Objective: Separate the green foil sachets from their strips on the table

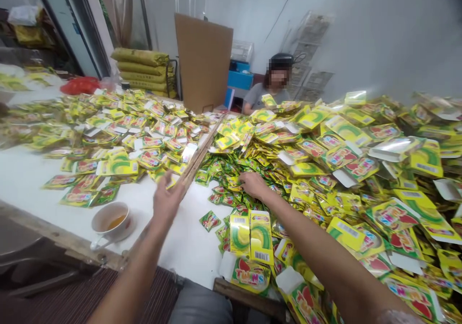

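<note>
My left hand (166, 196) is slightly blurred over the white table, beside a long wooden strip (198, 155). Its fingers look apart, and I see nothing in them. My right hand (252, 184) reaches into a heap of small green sachets (227, 162), its fingers curled together at a sachet; the fingertips are partly hidden. One loose sachet (210, 221) lies on the table between my arms. Yellow and green boxes (250, 271) printed with watermelon lie below my right hand, some with white flaps open.
A cup (111, 222) of amber liquid stands at the table's front left edge. Piles of yellow boxes (119, 165) lie left of the strip, with higher heaps (346, 146) at right. A person (269, 90) sits opposite, near a cardboard sheet (204, 64) and stacked yellow sacks (142, 71).
</note>
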Action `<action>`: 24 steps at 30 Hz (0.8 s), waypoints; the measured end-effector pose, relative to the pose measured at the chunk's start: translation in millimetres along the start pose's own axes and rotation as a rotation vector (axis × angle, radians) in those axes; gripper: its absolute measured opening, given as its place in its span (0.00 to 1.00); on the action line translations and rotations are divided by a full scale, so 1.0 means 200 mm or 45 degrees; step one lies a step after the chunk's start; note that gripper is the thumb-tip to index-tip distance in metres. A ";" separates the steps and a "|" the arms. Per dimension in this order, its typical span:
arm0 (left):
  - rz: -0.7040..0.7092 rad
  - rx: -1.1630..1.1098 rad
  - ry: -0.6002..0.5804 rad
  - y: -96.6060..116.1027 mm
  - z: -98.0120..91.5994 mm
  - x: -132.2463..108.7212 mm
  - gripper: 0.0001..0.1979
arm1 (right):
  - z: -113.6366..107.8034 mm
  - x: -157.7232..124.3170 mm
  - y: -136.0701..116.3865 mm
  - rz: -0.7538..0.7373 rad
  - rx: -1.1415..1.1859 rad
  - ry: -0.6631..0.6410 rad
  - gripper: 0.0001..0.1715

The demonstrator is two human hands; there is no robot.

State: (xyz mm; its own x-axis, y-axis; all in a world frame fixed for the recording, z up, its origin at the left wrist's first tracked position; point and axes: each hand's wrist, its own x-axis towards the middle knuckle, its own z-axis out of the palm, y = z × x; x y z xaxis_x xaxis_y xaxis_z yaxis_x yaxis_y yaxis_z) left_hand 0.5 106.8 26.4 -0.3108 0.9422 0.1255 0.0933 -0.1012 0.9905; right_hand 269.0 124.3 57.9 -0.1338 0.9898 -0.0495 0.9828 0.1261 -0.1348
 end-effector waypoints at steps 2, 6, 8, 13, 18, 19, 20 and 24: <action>-0.114 -0.063 -0.108 -0.09 0.04 -0.11 0.22 | 0.02 0.00 0.02 0.020 0.024 0.038 0.16; -0.247 -0.121 -0.252 -0.16 0.07 -0.26 0.17 | -0.01 -0.03 0.02 0.060 0.096 0.131 0.16; -0.291 -0.169 -0.268 -0.14 0.07 -0.29 0.17 | -0.03 -0.05 0.01 0.086 0.152 0.192 0.17; -0.413 -0.361 -0.433 0.01 0.10 -0.36 0.23 | -0.02 -0.18 -0.16 -0.047 1.061 0.210 0.14; -0.491 -0.590 -0.584 0.07 0.12 -0.45 0.20 | 0.06 -0.37 -0.39 -0.020 1.676 0.168 0.15; -0.446 -0.585 -0.567 0.07 0.12 -0.46 0.19 | 0.07 -0.39 -0.41 0.057 1.769 0.159 0.17; -0.392 -0.557 -0.551 0.06 0.11 -0.46 0.18 | 0.08 -0.41 -0.43 0.131 1.847 0.137 0.19; -0.312 -0.399 -0.570 0.03 0.07 -0.47 0.15 | 0.08 -0.46 -0.45 0.186 1.870 -0.057 0.24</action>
State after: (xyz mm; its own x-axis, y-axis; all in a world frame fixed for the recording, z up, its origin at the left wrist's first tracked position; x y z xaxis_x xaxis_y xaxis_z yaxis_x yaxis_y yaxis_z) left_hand 43.0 21.9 18.8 0.1472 0.9861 -0.0775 -0.2352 0.1110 0.9656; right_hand 191.0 21.0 58.5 -0.0777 0.9813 -0.1763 -0.0156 -0.1780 -0.9839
